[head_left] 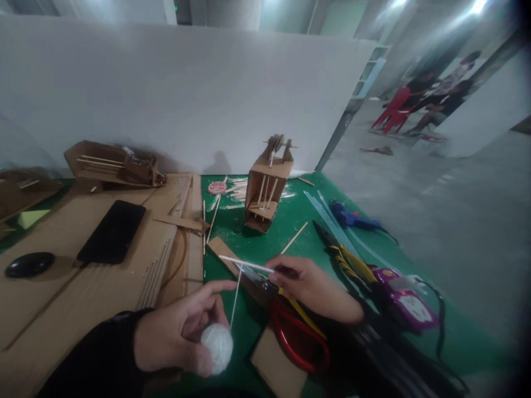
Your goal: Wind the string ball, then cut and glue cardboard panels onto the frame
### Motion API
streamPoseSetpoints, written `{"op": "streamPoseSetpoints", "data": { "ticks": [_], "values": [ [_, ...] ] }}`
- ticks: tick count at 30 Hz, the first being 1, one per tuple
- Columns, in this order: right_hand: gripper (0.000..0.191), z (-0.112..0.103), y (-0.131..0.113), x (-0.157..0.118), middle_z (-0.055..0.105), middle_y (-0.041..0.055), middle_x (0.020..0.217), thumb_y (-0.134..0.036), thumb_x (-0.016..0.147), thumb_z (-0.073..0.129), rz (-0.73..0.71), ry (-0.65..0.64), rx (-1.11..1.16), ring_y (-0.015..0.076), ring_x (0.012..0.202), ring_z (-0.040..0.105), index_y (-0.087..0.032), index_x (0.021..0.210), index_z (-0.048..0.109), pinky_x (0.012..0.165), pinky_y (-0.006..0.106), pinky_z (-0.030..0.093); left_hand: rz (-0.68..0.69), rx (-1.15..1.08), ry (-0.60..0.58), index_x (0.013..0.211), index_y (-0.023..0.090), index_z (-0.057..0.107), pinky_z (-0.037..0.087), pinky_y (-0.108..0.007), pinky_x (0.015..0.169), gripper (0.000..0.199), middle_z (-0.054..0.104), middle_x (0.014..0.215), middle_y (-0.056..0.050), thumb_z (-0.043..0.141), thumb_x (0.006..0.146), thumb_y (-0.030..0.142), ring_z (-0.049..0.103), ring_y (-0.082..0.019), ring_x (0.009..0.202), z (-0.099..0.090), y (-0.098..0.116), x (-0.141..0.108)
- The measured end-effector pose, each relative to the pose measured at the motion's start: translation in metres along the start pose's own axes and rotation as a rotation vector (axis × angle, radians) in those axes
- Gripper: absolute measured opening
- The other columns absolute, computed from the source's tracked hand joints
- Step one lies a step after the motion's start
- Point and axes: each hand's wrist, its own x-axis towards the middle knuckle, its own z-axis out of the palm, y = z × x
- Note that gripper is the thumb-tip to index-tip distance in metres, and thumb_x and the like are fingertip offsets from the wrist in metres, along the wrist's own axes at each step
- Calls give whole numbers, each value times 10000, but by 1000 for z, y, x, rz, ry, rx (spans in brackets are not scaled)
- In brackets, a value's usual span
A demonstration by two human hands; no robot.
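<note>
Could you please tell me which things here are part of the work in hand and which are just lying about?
In hand:
left hand holding ball of white string
right hand gripping thin stick

Lying about:
black phone
red-handled scissors
blue glue gun
cardboard model

Setting: craft/model-making workspace in a large concrete-floored hall. Evidence: green counter (290,232) with cardboard sheets (83,276), cardboard model (265,193), wooden sticks (238,190), red-handled scissors (290,326), blue glue gun (352,218); white partition boards (186,94).
</note>
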Motion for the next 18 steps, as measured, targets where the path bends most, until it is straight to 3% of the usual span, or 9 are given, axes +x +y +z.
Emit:
{"op": "streamPoseSetpoints", "data": {
  "ticks": [3, 5, 9, 12, 15, 18],
  "values": [
    [230, 0, 1, 2, 625, -3, 718, -363, 903, 582, -24, 79, -168, 124, 633, 519, -178, 955, 710, 577, 218, 389, -79, 55, 22, 1306, 291, 581, 465, -211, 724, 807, 562, 1006, -9, 913, 570, 309, 572, -113, 821, -1, -1, -2],
    [246, -1, -1, 3, 646, 2, 710, -348, 911, 568, -36, 69, -226, 130, 647, 533, -170, 891, 737, 589, 219, 385, -60, 66, -8, 1201, 256, 674, 473, -212, 723, 710, 566, 1007, -23, 921, 542, 348, 582, -127, 828, -5, -2, -5],
    [265, -2, -6, 1, 696, 11, 769, -342, 917, 562, -54, -23, -183, 146, 707, 588, -164, 872, 754, 634, 211, 413, 221, -96, -78, 1212, 288, 673, 523, -194, 599, 680, 619, 909, -41, 875, 586, 459, 622, -147, 748, -12, 3, -12],
    [278, -2, -9, -3, 700, 14, 837, -380, 934, 550, -108, -46, -179, 152, 751, 597, -168, 940, 729, 662, 212, 424, 368, -269, 90, 1270, 335, 626, 567, -165, 546, 687, 636, 921, -35, 858, 630, 428, 649, -146, 752, -7, 15, -15],
    [333, -2, -10, -5, 645, 10, 790, -390, 990, 445, -194, 14, -266, 140, 695, 549, -161, 952, 683, 638, 223, 407, 356, -438, 349, 1349, 408, 524, 607, -167, 623, 873, 665, 911, 2, 911, 575, 286, 688, -142, 791, 3, 27, -14],
    [359, -3, -9, -5, 633, 16, 779, -352, 1022, 362, -223, 89, -342, 144, 684, 540, -164, 946, 658, 651, 241, 405, 394, -494, 450, 1380, 405, 487, 623, -192, 644, 938, 701, 890, 0, 917, 564, 232, 711, -165, 797, 7, 31, -12]
  ]
}}
